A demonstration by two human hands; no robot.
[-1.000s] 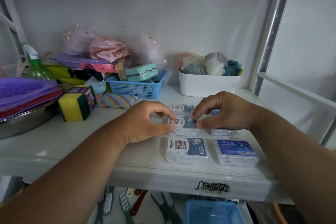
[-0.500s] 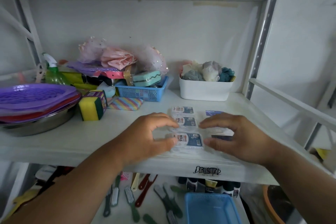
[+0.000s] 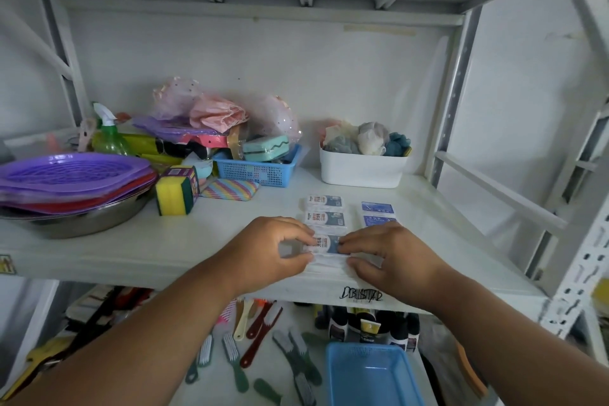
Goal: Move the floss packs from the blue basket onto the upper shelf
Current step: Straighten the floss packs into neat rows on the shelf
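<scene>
Several clear floss packs lie in two rows on the white upper shelf [image 3: 184, 241]. White-labelled ones [image 3: 324, 203] [image 3: 324, 219] form the left row, blue-labelled ones [image 3: 377, 208] the right row. The front floss pack [image 3: 326, 245] sits near the shelf's front edge. My left hand [image 3: 273, 250] pinches its left end between fingers and thumb. My right hand [image 3: 392, 257] pinches its right end and covers the front pack of the right row. The blue basket [image 3: 369, 372] stands on the lower shelf below and looks empty.
A white bin of cloths [image 3: 362, 168] and a second blue basket [image 3: 260, 168] stand at the back. A sponge [image 3: 176, 189], a steel bowl under purple trays [image 3: 72, 181] and a spray bottle [image 3: 108, 132] fill the left. Brushes [image 3: 263, 339] lie on the lower shelf.
Both hands came forward from the middle pack of the left row to the front pack near the shelf edge. The view pulled back and now shows more of the shelf frame.
</scene>
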